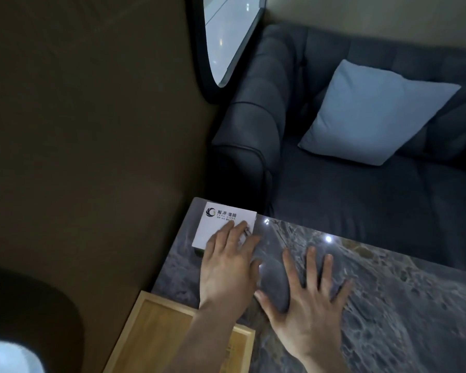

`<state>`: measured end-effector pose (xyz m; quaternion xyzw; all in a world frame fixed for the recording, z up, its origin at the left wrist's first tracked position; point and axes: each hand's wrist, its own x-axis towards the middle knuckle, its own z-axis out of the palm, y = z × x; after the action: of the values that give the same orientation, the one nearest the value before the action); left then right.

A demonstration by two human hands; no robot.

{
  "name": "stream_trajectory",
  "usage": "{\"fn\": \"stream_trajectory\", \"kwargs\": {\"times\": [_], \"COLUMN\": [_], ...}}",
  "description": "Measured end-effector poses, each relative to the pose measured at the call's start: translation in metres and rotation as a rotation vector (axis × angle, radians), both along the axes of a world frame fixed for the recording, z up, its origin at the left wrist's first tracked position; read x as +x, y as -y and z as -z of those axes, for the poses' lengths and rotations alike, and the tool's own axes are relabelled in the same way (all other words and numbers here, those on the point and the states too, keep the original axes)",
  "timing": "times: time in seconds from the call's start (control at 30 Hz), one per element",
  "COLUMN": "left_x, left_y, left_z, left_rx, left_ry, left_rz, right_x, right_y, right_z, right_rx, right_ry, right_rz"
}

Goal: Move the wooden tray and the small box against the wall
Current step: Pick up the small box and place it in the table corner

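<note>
A small white box (221, 224) with a printed logo lies at the far left corner of the marble table (388, 305), close to the brown wall (92, 157). My left hand (229, 267) rests flat on the box's near right part, fingers over its top, and hides that corner. A wooden tray (156, 332) lies nearer me along the table's left edge, its long side by the wall; my left forearm crosses over it. My right hand (304, 305) lies flat on the bare tabletop, fingers spread, touching neither the box nor the tray.
A dark blue sofa (334, 197) with a pale blue cushion (374, 111) stands beyond the table's far edge. A black-framed mirror (226, 36) hangs on the wall above. A dark rounded shape (33, 313) sits at the lower left.
</note>
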<state>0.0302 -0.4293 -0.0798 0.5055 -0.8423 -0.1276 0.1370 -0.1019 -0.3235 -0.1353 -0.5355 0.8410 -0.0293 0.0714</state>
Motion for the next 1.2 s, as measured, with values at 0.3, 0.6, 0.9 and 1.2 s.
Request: {"fn": "stream_trajectory", "kwargs": {"times": [0.3,0.6,0.9,1.2], "left_x": [0.021,0.022,0.024,0.023], "left_y": [0.025,0.039,0.052,0.050], "left_z": [0.019,0.026,0.025,0.024], "left_rx": [-0.056,-0.065,-0.072,-0.076], "left_ry": [0.028,0.003,-0.009,-0.017], "left_rz": [-0.082,-0.109,-0.100,-0.106], "right_x": [0.002,-0.004,0.000,0.000], "right_y": [0.000,-0.007,-0.001,0.000], "right_z": [0.001,0.002,-0.001,-0.002], "right_rx": [-0.061,-0.022,-0.010,0.009], "right_ry": [-0.005,-0.013,0.010,0.001], "right_rz": [0.004,0.004,0.008,0.008]}}
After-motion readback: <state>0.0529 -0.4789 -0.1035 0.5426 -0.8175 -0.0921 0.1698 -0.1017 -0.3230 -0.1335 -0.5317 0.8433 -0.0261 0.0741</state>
